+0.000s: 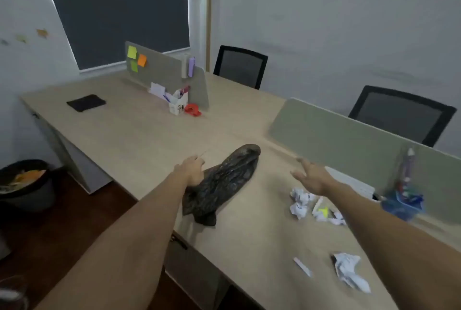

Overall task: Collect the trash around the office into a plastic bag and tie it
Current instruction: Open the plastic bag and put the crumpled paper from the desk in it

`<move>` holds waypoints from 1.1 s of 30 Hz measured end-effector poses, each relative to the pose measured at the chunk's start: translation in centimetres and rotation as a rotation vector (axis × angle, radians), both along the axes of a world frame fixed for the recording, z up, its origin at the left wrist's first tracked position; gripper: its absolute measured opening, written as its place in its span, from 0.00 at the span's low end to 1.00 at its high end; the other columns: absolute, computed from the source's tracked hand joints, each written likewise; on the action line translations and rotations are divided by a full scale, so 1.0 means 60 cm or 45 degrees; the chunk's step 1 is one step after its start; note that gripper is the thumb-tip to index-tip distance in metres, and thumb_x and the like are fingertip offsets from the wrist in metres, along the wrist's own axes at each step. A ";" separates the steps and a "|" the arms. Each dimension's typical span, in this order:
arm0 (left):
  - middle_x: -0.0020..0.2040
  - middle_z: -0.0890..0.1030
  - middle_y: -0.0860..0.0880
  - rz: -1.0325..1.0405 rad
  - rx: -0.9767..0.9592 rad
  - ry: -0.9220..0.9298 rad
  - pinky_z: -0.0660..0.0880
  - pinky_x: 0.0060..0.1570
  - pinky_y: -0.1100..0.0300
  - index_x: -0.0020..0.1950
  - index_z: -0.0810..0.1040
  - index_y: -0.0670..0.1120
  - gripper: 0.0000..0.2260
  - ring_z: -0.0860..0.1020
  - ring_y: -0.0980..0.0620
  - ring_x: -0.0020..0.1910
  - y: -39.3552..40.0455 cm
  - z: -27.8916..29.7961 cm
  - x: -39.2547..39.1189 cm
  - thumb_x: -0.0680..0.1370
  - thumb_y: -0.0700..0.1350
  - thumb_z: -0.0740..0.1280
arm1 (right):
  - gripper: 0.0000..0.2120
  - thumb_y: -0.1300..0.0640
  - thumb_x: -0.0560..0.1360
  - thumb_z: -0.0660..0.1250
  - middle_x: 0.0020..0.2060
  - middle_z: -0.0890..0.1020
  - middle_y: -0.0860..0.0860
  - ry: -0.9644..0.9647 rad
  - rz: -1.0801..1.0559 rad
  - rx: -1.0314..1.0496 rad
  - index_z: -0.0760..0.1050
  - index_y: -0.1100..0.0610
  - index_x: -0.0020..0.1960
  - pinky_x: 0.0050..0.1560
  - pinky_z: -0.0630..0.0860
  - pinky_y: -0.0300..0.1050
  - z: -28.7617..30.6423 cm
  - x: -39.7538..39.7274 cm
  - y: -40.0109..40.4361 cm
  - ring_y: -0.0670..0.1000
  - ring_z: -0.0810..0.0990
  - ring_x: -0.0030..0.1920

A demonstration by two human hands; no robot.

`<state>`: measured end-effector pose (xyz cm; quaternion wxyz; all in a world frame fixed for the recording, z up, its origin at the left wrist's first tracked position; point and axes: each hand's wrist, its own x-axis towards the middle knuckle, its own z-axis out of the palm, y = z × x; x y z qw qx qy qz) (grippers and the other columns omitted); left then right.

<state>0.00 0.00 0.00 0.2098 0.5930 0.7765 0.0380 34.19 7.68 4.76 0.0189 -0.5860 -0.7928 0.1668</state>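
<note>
- Crumpled paper [350, 273] lies nearest on the counter [139, 132]; more paper balls [300, 201] sit under my right hand [313, 177], fingers released.
- Left hand [192, 170] grips the black bag [224, 180].
- Gathering is starting; next I should open the bag's mouth.

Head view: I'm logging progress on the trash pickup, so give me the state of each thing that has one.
black plastic bag: crumpled, lying flat on desk
left hand: grips the bag
right hand: open, holds nothing
crumpled papers: loose on desk
paper strip: loose on desk
trash bin: uncovered, holding trash
</note>
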 end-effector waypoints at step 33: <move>0.50 0.84 0.38 0.768 0.083 -1.899 0.81 0.43 0.53 0.52 0.81 0.39 0.14 0.84 0.42 0.46 0.047 -0.109 -0.013 0.73 0.49 0.71 | 0.11 0.63 0.81 0.53 0.30 0.80 0.55 2.378 -1.603 -0.779 0.72 0.60 0.43 0.30 0.81 0.44 -0.204 -0.079 -0.100 0.52 0.78 0.34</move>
